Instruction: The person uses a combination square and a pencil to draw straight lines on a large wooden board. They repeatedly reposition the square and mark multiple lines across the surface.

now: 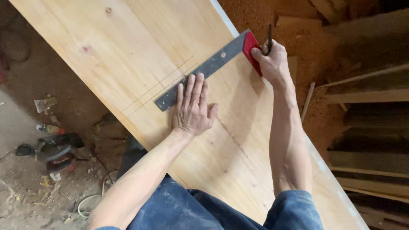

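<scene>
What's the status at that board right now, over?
Left hand flat on try square, pinning it to wooden board. Right hand grips red stock at board edge, pencil in fingers. Nothing in the way.

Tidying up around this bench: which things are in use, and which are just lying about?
In use: long pale wooden board; grey metal square with red handle; dark pencil; left hand; right hand.

Lying about: dark tools on floor; stacked timber strips; sawdust pile.

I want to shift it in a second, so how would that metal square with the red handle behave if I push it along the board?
The metal square looks rigid, a flat metal blade, so it probably slides without bending. Lying flat on the smooth wooden board, it could skid easily once the left hand lifts. The red handle, hooked at the board's edge under the right hand, likely keeps it from twisting.
</scene>
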